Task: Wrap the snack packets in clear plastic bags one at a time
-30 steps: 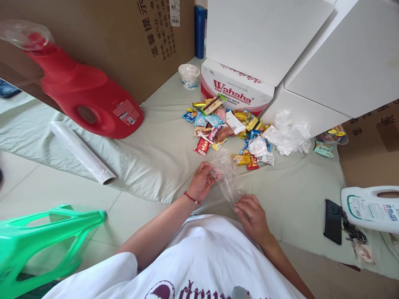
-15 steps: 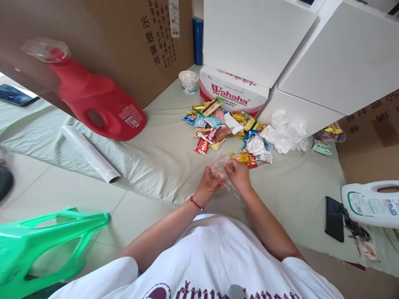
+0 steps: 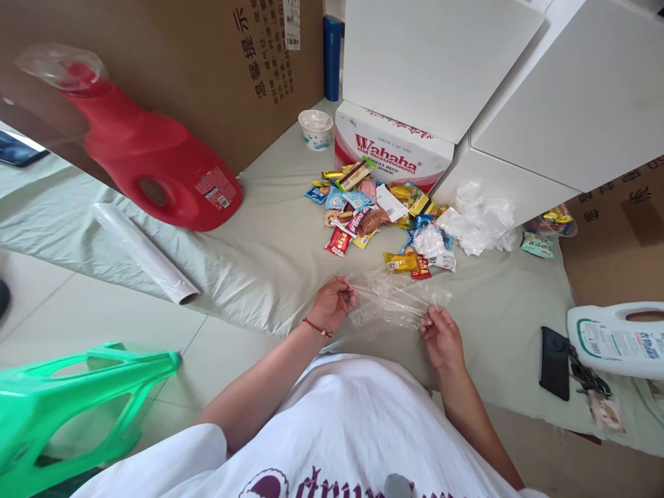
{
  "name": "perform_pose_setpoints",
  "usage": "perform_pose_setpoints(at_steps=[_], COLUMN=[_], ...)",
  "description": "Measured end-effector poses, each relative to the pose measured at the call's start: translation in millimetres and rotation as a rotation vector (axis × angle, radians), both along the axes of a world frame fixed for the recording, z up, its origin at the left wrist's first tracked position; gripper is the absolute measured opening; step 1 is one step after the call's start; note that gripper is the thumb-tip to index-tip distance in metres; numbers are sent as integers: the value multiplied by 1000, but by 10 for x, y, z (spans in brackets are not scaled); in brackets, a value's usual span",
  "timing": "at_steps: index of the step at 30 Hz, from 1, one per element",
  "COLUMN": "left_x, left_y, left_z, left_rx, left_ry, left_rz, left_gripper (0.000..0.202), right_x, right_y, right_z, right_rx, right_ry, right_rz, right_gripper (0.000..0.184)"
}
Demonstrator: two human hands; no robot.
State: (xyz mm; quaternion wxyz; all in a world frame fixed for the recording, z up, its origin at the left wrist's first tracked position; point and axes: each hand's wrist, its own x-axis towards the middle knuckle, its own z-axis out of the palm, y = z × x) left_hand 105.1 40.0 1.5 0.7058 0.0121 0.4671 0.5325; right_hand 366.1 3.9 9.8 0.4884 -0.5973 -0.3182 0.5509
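Note:
A clear plastic bag is stretched between my two hands, low over the cloth-covered surface. My left hand, with a red bracelet at the wrist, pinches its left end. The right end is gripped by my right hand. Just beyond the bag lies a pile of wrapped snacks in several colours. Nearest to my hands is a yellow snack packet beside a small red one. More crumpled clear plastic sits to the right of the pile.
Behind the pile stands a Wahaba-style white-and-red carton, with a paper cup on its left. A red jug and a plastic roll lie left. At right are a phone, keys and a white bottle. A green stool stands lower left.
My hands have moved apart, the right one farther to the right. The bunched clear bag between them is now spread out wide. The view has shifted slightly.

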Motion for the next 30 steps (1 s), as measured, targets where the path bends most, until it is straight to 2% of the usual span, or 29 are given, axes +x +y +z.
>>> perform_pose_setpoints(at_steps=[2,4,6,8,9,11,13,14,16,18,20,22,25,27,29,30], left_x=[15,42,93,170,215,299,343,340,276,147,-12,-160,-311,-352,-338,-310], left_y=[25,38,38,23,10,-24,-62,-80,-110,-132,-148,-161,-194,-242,-311,-348], left_z=[2,10,24,42,50,62,65,64,56,36,-1,-52,-111,-92,-8,51], left_rx=[-3,10,33,65,81,120,164,182,204,201,174,124,41,45,155,252], left_ry=[16,47,99,164,193,247,311,344,406,452,494,543,654,839,1100,1216], left_rz=[4,-4,-25,-47,-56,-76,-98,-102,-75,1,80,99,69,127,212,204], left_gripper=[19,19,25,32,34,37,39,38,35,31,28,24,18,27,38,39], right_x=[151,316,452,489,455,283,29,-98,-294,-372,-343,-261,-157,-137,-150,-163], right_y=[-231,-354,-342,-216,-125,80,271,349,456,500,495,452,335,249,182,160], right_z=[-37,-13,70,166,202,222,175,136,55,-6,-51,-99,-194,-252,-286,-290], right_rx=[-60,-69,24,176,247,347,360,330,259,217,196,145,43,9,-5,-9], right_ry=[-151,-366,-599,-799,-870,-912,-816,-743,-594,-456,-333,-251,-225,-237,-261,-275], right_rz=[120,207,178,146,185,366,525,550,491,335,159,37,-3,5,12,17], right_gripper=[42,48,56,62,64,66,59,50,37,36,37,38,39,39,39,39])
